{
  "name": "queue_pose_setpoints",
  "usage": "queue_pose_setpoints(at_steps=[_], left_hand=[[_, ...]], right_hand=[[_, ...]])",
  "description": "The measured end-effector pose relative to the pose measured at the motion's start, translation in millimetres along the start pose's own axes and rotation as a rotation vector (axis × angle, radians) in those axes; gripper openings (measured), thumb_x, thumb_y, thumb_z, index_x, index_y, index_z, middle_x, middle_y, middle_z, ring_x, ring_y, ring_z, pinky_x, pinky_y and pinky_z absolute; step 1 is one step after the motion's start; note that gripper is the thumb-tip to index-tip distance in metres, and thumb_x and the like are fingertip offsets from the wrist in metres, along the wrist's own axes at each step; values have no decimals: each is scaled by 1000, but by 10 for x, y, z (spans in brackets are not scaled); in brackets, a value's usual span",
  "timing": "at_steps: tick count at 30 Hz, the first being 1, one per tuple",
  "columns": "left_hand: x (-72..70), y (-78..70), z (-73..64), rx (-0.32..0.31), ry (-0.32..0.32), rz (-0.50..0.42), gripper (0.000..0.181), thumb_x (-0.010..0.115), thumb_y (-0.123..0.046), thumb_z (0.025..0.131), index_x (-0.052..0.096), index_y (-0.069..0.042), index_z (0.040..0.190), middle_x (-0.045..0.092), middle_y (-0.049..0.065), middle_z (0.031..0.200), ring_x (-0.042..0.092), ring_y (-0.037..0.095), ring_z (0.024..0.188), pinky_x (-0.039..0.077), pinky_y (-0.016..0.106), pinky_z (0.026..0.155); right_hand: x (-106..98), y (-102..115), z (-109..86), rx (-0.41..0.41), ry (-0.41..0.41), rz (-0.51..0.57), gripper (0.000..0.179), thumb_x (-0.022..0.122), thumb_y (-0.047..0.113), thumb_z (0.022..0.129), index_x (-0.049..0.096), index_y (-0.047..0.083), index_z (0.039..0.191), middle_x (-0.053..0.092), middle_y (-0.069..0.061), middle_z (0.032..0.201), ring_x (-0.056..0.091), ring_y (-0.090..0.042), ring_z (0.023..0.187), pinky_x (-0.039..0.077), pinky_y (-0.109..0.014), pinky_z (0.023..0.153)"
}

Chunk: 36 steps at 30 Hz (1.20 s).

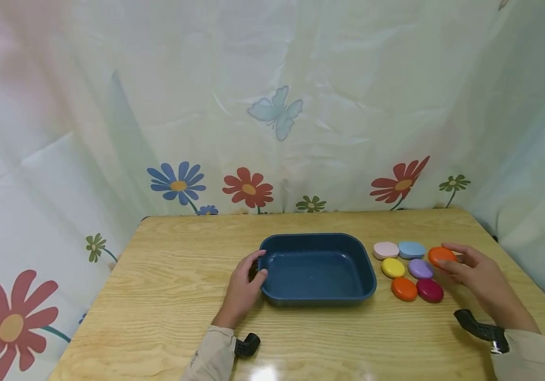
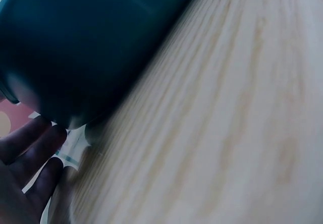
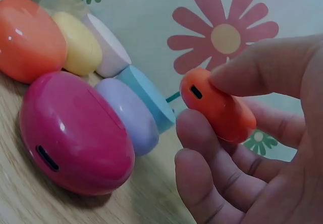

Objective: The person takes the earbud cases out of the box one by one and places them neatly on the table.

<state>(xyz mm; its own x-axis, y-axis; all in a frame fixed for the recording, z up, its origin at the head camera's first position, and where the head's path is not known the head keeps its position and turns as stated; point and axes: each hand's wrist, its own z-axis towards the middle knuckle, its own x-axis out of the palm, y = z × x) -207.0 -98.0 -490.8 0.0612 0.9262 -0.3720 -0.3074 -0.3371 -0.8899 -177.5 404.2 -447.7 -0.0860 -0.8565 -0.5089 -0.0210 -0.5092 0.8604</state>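
Note:
My right hand point(image 1: 482, 272) pinches an orange earbud case point(image 3: 217, 105) between thumb and fingers. Its small dark port shows in the right wrist view. Just left of that hand, several more cases lie grouped on the table: pale pink point(image 1: 385, 250), light blue point(image 1: 412, 250), yellow point(image 1: 393, 268), lavender point(image 1: 420, 269), a second orange case point(image 1: 404, 289) and a magenta one point(image 1: 429, 290). A dark blue rectangular tub point(image 1: 310, 302) stands at the middle, with nothing in it. My left hand point(image 1: 246, 286) holds its left rim, fingers point(image 2: 38, 143) against the outer wall.
The wooden table point(image 1: 158, 296) reaches back to a flowered curtain point(image 1: 339, 132) hanging behind it and at both sides. A black wrist mount point(image 1: 247, 345) sits on the left wrist, and another mount point(image 1: 482, 329) on the right one.

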Motion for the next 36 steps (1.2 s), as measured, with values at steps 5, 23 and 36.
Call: queue_pose_setpoints(at_steps=[5,23,36], left_hand=[[-7,1,23,4,14,-12,44,56,-18,103,52,-22,146,49,-1,145,51,20,127,43,47,106],[20,18,36,7,31,-13,45,56,-25,104,50,-22,148,50,2,143,53,21,125,45,46,104],[-2,1,26,36,5,-34,43,56,-23,104,52,-21,146,52,6,140,56,25,120,47,51,100]], right_hand=[[-19,-37,3,23,-16,10,64,58,36,102,37,-5,147,62,13,99,68,-9,84,57,-23,71],[-29,-164,29,81,13,-222,59,49,25,105,35,-15,146,65,-31,109,68,-12,75,57,-26,64],[-55,-136,113,97,-1,-368,55,47,26,105,42,-18,137,62,-36,110,66,-27,82,50,-29,63]])
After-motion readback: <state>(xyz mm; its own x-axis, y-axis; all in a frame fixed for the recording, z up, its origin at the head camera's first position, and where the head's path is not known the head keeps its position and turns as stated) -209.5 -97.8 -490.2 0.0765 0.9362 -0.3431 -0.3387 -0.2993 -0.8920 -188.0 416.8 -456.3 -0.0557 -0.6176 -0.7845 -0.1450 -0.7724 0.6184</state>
